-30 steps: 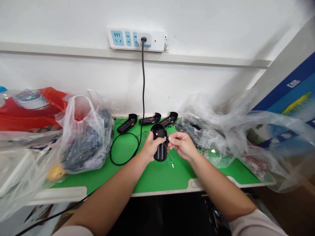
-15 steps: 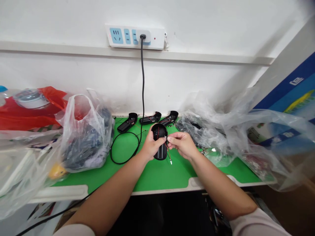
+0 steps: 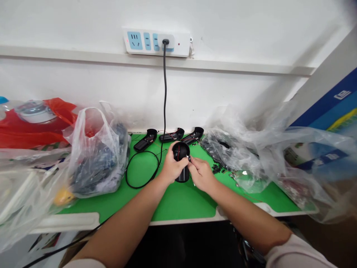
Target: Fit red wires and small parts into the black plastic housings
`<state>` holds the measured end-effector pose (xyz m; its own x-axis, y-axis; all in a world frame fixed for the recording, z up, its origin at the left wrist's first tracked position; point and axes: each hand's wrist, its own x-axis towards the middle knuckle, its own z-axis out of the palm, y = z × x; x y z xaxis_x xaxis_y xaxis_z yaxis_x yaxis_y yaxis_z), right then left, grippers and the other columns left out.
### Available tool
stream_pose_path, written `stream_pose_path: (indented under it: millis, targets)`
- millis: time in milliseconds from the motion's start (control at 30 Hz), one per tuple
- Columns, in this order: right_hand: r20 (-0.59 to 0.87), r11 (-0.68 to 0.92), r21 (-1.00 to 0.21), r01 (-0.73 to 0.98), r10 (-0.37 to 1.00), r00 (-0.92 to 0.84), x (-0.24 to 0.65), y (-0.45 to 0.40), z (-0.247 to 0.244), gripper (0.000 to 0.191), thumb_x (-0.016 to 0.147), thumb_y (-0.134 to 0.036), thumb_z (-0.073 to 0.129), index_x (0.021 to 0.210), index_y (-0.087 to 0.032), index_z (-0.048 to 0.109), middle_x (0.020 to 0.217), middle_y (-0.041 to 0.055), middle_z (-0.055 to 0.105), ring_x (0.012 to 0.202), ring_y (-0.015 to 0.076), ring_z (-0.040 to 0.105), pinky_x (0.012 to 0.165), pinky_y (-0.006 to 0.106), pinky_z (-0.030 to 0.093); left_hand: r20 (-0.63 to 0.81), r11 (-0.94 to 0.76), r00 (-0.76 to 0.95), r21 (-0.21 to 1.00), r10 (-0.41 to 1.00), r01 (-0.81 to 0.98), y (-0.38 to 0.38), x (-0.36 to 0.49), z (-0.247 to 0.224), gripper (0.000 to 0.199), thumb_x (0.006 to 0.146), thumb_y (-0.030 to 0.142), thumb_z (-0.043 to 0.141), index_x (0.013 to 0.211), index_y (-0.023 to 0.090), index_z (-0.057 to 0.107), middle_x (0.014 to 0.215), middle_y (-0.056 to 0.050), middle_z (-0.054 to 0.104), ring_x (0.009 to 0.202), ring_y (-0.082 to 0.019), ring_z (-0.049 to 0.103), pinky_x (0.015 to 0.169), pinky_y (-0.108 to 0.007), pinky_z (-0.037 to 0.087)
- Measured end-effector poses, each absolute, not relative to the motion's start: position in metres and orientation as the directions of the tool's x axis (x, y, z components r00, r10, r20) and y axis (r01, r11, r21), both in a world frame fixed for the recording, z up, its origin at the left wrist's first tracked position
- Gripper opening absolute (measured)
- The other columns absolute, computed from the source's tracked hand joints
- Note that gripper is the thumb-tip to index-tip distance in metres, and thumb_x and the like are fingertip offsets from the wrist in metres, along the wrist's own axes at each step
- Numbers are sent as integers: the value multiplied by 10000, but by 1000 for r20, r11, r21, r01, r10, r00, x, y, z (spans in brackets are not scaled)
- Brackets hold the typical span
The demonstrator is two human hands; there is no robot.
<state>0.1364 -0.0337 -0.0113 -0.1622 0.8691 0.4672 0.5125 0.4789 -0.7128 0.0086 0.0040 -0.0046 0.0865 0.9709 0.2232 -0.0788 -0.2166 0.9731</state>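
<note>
A person's bare hands meet around a glossy black plastic housing [image 3: 182, 175] above a green work mat [image 3: 181, 204].

From where I stand, the left hand [image 3: 171, 168] wraps the housing's left side, thumb closed across its front below a thin red wire [image 3: 178, 150] in the rounded hollow; the right hand [image 3: 201, 174] has its fingers bunched tightly at the right edge, and I cannot tell what, if anything, they pinch. Behind, three similar black housings [image 3: 171, 136] lie near the wall, a looped black power cable [image 3: 165, 82] just beside them; small loose black pieces [image 3: 216, 168] sit right of the hands, near a crumpled clear plastic bag [image 3: 237, 149].
</note>
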Motion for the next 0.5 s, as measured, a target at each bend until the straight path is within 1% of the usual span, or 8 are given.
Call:
stream_pose_path:
  millis: [133, 300, 400, 500]
  targets:
    - [502, 487, -604, 631, 847, -174, 134, -39, -14, 218, 901, -205, 365, 827, -176, 568, 665, 43, 544, 619, 163, 499, 628, 292, 392, 205, -201, 84, 978, 975, -60, 1, 10, -6, 515, 631, 158, 651, 1118, 206, 492, 927, -8, 572, 786, -145, 553, 757, -274, 458]
    - [528, 502, -495, 709, 822, -213, 133, -43, -16, 240, 898, -177, 335, 918, -141, 571, 680, 70, 577, 613, 179, 509, 631, 305, 401, 172, -168, 66, 984, 983, -55, -2, 10, -8, 484, 620, 157, 652, 1081, 193, 507, 891, -3, 583, 759, -146, 554, 726, -271, 461]
    - [511, 481, -476, 736, 833, -213, 132, -44, -17, 254, 896, -169, 325, 924, -125, 574, 701, 84, 596, 621, 183, 524, 637, 306, 410, 191, -188, 72, 981, 979, -47, -4, 11, -7, 486, 620, 145, 646, 1083, 193, 508, 916, -7, 586, 774, -144, 558, 736, -265, 459]
    - [502, 470, -493, 732, 841, -202, 131, -43, -17, 266, 897, -171, 325, 918, -118, 584, 712, 89, 602, 628, 178, 531, 642, 300, 417, 210, -209, 79, 978, 974, -26, -2, 10, -8, 493, 628, 145, 645, 1097, 202, 505, 939, -8, 584, 811, -146, 563, 754, -263, 459]
